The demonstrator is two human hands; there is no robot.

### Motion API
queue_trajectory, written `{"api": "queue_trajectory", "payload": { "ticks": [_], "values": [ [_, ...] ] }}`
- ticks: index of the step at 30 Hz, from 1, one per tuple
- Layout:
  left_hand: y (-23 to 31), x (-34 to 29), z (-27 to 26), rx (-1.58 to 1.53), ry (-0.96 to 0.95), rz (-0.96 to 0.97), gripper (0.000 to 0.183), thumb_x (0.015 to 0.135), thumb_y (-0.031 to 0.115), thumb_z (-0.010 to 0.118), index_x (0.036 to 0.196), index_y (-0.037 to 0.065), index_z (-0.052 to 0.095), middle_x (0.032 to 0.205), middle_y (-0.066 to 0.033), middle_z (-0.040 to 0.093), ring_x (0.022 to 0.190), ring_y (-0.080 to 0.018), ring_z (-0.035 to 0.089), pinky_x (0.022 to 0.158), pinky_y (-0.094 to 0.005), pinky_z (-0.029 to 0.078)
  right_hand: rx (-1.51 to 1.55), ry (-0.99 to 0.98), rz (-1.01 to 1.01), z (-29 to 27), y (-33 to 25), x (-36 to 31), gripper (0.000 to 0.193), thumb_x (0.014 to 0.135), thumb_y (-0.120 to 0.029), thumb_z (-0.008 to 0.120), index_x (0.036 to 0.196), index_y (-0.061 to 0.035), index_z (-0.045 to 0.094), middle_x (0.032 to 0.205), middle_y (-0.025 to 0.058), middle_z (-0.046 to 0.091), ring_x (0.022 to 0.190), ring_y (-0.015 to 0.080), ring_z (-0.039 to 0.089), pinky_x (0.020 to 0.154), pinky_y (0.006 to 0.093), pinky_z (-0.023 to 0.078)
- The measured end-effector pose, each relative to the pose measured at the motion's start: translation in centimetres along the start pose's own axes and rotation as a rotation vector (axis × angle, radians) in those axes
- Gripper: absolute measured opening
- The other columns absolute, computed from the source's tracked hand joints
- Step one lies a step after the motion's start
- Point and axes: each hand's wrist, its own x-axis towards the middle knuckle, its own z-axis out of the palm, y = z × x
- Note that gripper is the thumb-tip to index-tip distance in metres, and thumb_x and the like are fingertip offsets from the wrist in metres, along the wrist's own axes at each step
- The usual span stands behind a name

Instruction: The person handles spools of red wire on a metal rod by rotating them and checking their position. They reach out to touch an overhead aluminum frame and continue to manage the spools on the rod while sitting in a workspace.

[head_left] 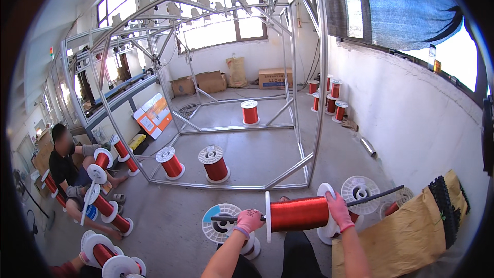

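In front of my legs, a spool of red wire (pixel 298 214) with white end flanges lies sideways. A dark rod (pixel 378 195) sticks out at both ends of it. My left hand (pixel 249 220), in a pink glove, is closed around the rod just left of the spool. My right hand (pixel 340 211), gloved the same way, grips the spool's right flange, fingers over its rim. Below the rod's left end is a white-flanged spool (pixel 210 230) with a blue patch. Another white-flanged spool (pixel 360 188) stands below its right part. Whether the rod touches either one, I cannot tell.
An aluminium frame (pixel 226 186) stands ahead, with red wire spools (pixel 214 164) inside it. More spools (pixel 330 104) stand by the right wall. Brown sheeting (pixel 396 237) lies at right. Another person (pixel 67 159) sits at left among several spools; a sleeve (pixel 67 269) shows lower left.
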Motion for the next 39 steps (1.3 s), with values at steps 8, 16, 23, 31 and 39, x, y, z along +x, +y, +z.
{"api": "queue_trajectory", "payload": {
  "ticks": [8,16,23,31,39],
  "values": [
    [-0.3,-0.2,0.1,-0.034,-0.005,0.02,0.031,0.077,0.037,0.054,0.094,0.016,0.069,0.093,-0.0105,0.067,0.087,-0.0281,0.065,0.075,-0.0395,0.052,0.142,0.033,-0.097,1.3,3.5,-0.1,0.046,0.091,-0.033,0.05,0.12,0.0028,0.051,0.104,0.0192,0.062,0.1,0.0287,0.058,0.088,0.0353,0.041],
    [0.3,0.0,-0.1,-0.037,-0.02,0.016,0.03,0.075,0.032,0.055,0.097,0.017,0.068,0.095,-0.0112,0.067,0.088,-0.0285,0.064,0.077,-0.0395,0.051,0.163,0.059,-0.159,0.5,2.8,-1.3,0.045,0.092,-0.032,0.049,0.119,0.004,0.051,0.106,0.0193,0.061,0.101,0.0286,0.057,0.088,0.0353,0.041],
    [-0.8,-0.5,0.6,-0.035,0.02,0.026,0.032,0.078,0.04,0.054,0.088,0.015,0.07,0.092,-0.0104,0.067,0.087,-0.0278,0.065,0.075,-0.0394,0.051,0.185,0.023,-0.147,0.8,1.0,-1.9,0.046,0.091,-0.034,0.051,0.117,0.004,0.052,0.104,0.0208,0.061,0.101,0.0301,0.057,0.088,0.0361,0.041],
    [-1.5,-0.6,-0.3,-0.101,-0.015,0.144,0.047,0.078,0.047,0.051,0.103,0.011,0.065,0.102,-0.0134,0.065,0.098,-0.0286,0.061,0.085,-0.04,0.047,-0.012,0.019,-0.069,0.6,0.6,-0.9,0.054,0.089,-0.042,0.051,0.117,0.0037,0.052,0.106,0.0229,0.061,0.103,0.0328,0.058,0.089,0.0379,0.043],
    [-3.1,0.3,-0.1,-0.537,0.001,0.364,0.055,0.085,0.052,0.042,0.113,0.007,0.055,0.112,-0.0151,0.06,0.101,-0.0311,0.058,0.084,-0.0395,0.045,0.032,-0.128,0.107,0.2,3.6,4.7,0.057,0.087,-0.043,0.048,0.118,0.0044,0.052,0.113,0.023,0.058,0.111,0.0343,0.053,0.094,0.0375,0.039]
  ]
}}
